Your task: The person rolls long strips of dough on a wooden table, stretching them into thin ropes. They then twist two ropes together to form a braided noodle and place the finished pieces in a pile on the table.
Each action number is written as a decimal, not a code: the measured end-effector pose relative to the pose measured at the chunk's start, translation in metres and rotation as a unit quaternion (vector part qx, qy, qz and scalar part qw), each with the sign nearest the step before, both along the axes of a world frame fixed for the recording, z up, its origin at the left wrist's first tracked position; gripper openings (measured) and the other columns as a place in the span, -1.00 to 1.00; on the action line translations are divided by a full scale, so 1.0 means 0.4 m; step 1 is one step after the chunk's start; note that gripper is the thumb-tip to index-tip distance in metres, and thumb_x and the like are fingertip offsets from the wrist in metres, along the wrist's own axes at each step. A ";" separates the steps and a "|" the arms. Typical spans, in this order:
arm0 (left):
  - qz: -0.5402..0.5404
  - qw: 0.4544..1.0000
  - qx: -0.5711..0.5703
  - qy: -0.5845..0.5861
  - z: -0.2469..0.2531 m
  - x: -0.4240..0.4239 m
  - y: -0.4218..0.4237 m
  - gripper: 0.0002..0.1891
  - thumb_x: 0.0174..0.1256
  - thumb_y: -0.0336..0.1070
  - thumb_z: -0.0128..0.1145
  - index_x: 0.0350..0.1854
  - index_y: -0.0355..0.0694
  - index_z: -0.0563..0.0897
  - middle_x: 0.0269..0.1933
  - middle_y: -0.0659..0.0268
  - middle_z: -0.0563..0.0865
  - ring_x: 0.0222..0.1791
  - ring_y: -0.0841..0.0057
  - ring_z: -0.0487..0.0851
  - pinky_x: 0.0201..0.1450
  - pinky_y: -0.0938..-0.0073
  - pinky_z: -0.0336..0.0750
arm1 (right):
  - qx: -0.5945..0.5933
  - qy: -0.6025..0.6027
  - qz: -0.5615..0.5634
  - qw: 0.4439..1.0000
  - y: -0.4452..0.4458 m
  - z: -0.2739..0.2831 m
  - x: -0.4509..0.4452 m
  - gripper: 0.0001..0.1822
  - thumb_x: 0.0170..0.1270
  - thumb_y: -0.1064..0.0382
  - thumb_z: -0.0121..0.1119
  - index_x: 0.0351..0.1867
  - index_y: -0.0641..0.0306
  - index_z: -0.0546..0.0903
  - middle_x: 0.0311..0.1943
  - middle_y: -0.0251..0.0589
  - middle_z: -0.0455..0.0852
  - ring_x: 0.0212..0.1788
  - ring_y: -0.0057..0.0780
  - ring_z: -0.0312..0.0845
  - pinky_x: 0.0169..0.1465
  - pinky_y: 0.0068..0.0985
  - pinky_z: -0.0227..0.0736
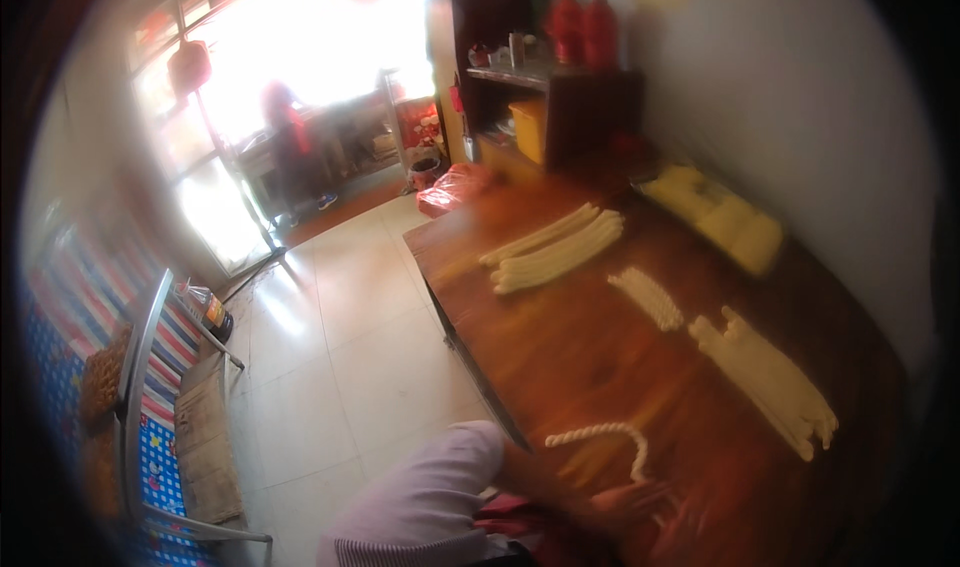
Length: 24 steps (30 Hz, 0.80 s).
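Observation:
A twisted dough rope (604, 430) curves over the brown wooden table (592, 364), and its lower end runs to my left hand (628, 501). Close beside, lower and to the right, is my right hand (679, 528), blurred, with its fingers stretched out over the wood. Whether either hand grips dough is unclear. Long dough strips (559, 255) lie side by side at the table's upper left. A short twisted dough piece (646, 297) lies near the middle, and a broad row of dough strips (761, 387) lies to the right.
Yellow blocks, perhaps dough, fill a tray (716, 218) by the wall. Beyond the table stand a dark cabinet (596, 113) and a red plastic bag (454, 188). A metal-framed chair (150, 387) and a bottle (206, 312) stand left. Another person (289, 147) is near the bright window.

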State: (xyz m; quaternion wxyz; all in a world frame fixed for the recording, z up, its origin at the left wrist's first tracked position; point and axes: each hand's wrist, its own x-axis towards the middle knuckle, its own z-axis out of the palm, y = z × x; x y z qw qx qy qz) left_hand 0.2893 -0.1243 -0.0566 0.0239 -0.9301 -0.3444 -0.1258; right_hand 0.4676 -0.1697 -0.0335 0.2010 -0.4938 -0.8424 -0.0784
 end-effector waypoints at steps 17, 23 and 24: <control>0.120 0.980 -0.143 -0.072 -0.067 0.065 0.022 -0.38 0.25 -0.05 -0.09 0.26 -0.41 0.38 0.45 -0.11 0.13 0.51 0.04 -0.04 0.51 0.03 -0.15 | -0.176 -0.139 -0.086 0.971 0.124 0.036 0.002 -0.54 0.38 0.07 0.03 0.17 0.33 0.45 0.18 0.03 0.50 0.25 -0.06 0.38 0.30 0.01 0.21; -0.016 0.993 -0.004 -0.113 -0.084 0.052 0.137 -0.38 0.29 -0.02 -0.12 0.29 -0.37 0.39 0.46 -0.07 0.13 0.52 0.05 -0.08 0.52 0.04 -0.27 | -0.025 -0.042 -0.057 0.997 0.035 0.034 -0.041 -0.52 0.39 0.08 0.01 0.21 0.37 0.40 0.23 0.12 0.42 0.31 -0.01 0.28 0.30 0.00 0.22; -0.011 0.995 -0.012 -0.097 -0.092 0.073 0.108 -0.37 0.28 -0.04 -0.11 0.30 -0.37 0.37 0.46 -0.09 0.13 0.51 0.04 -0.06 0.52 0.04 -0.24 | 0.005 -0.027 -0.055 0.998 0.035 0.037 -0.035 -0.51 0.39 0.08 0.01 0.22 0.37 0.39 0.24 0.14 0.41 0.32 -0.01 0.27 0.30 0.00 0.22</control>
